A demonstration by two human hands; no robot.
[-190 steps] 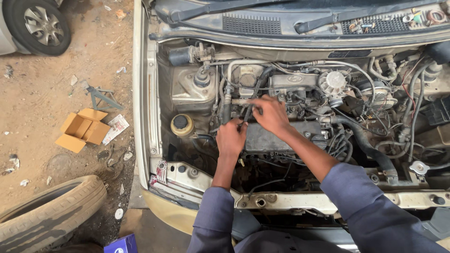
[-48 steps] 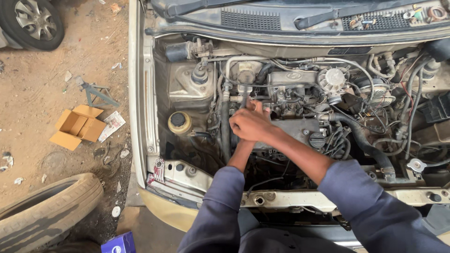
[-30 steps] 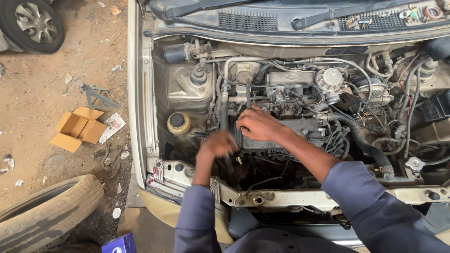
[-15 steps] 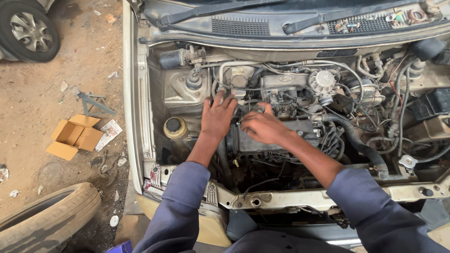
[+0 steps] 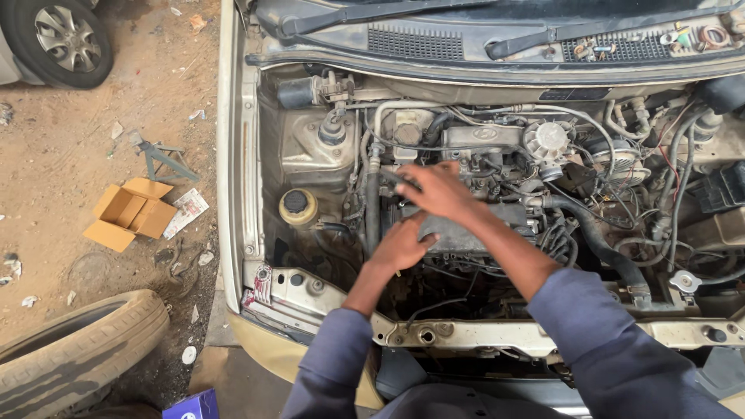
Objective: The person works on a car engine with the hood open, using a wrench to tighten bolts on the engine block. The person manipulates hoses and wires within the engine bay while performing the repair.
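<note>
Reaching hands: both are low in the open engine bay of the pale yellow car (image 5: pixel 233 194), close together, near its middle.
Left hand (image 5: pixel 403 244): fingers loosely bent, resting on the near-left corner of the dusty grey metal engine block (image 5: pixel 466 229); blurred, so I cannot tell if it pinches anything.
Right hand (image 5: pixel 438 190): fingers spread, lying flat on the far side of the block, beside a thin dark hose (image 5: pixel 371 209).
Yellow round cap tank (image 5: pixel 297 206): left of both hands, apart.
Open brown cardboard box (image 5: pixel 128 213): on the dirt, far left.
Worn black tyre (image 5: pixel 74 357): near left, lying flat.
</note>
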